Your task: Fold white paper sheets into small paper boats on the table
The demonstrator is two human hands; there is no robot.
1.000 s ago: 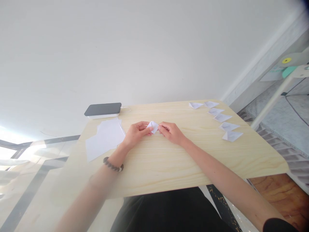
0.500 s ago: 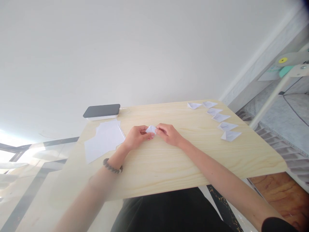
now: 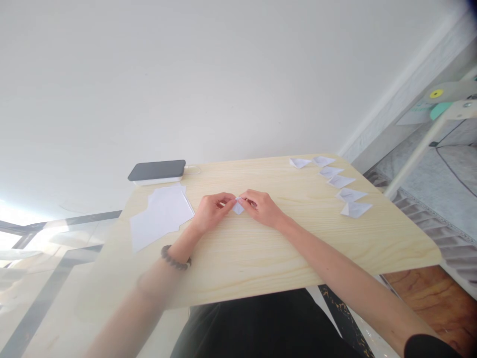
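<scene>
A small folded white paper (image 3: 238, 208) is pinched between my two hands above the middle of the table. My left hand (image 3: 213, 211) grips its left upper edge with thumb and fingers, and a dark bead bracelet circles that wrist. On the other side, my right hand (image 3: 262, 208) pinches the paper's right upper edge. Part of the paper is covered by the fingertips, while its pointed lower part shows below them. Off to the right stand several folded paper boats (image 3: 353, 194) in a curved row.
Loose white paper sheets (image 3: 160, 214) lie at the table's left. Behind them a dark-topped phone-like device (image 3: 158, 170) rests on a white base, with a pale cable at its right. The wooden table (image 3: 261, 263) backs onto a plain wall (image 3: 223, 89).
The folded paper has turned so a point faces down toward me. My left fingers have shifted from beneath it to its upper edge, closer to my right fingers.
</scene>
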